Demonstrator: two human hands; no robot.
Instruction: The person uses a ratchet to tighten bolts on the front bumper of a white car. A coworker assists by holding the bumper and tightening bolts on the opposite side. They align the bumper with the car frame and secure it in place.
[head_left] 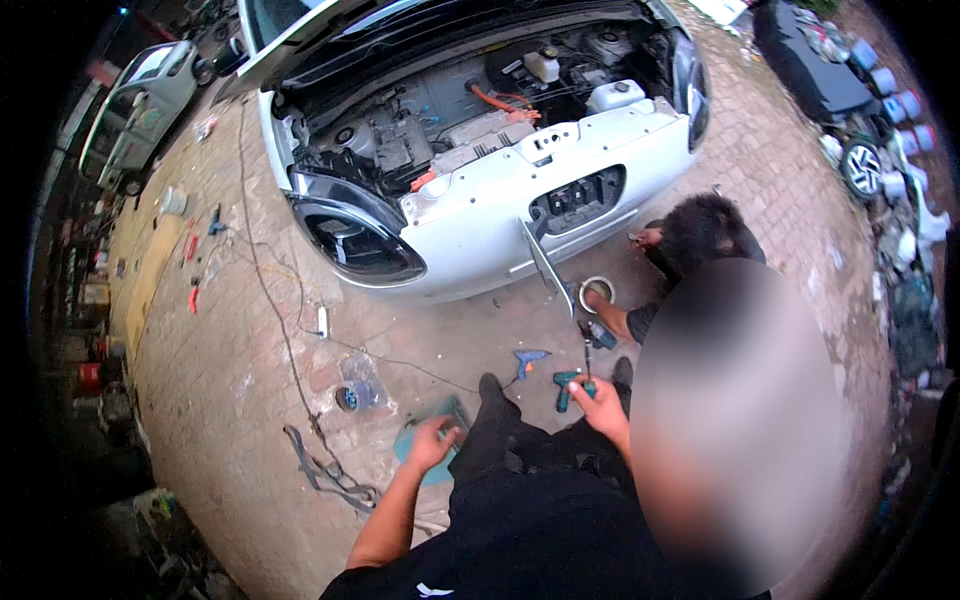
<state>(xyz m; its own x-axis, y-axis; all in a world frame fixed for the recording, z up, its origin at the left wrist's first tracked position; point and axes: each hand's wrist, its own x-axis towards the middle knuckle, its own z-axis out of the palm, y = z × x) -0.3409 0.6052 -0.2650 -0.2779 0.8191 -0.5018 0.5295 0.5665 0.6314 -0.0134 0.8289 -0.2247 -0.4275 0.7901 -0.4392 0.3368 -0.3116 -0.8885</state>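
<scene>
In my right hand (602,408) is a screwdriver (588,385) with a green handle; its metal shaft points toward the car. My left hand (432,445) hangs with curled fingers above a teal piece (418,440) on the ground; whatever the fingers hold, if anything, cannot be made out. A green power drill (563,391) lies just left of the screwdriver. Farther off are a blue glue gun (530,361) and another dark cordless tool (601,336). Ahead stands a white car (480,245) with its hood up and a flap (547,265) hanging from its bumper.
A person (705,230) crouches at the right, one hand by a white ring-shaped roll (598,293). A large blurred area covers the near right. Cables, a power strip (323,322), a blue roll (348,398) and dark straps (325,470) lie on the paving at left. Car parts line the far right.
</scene>
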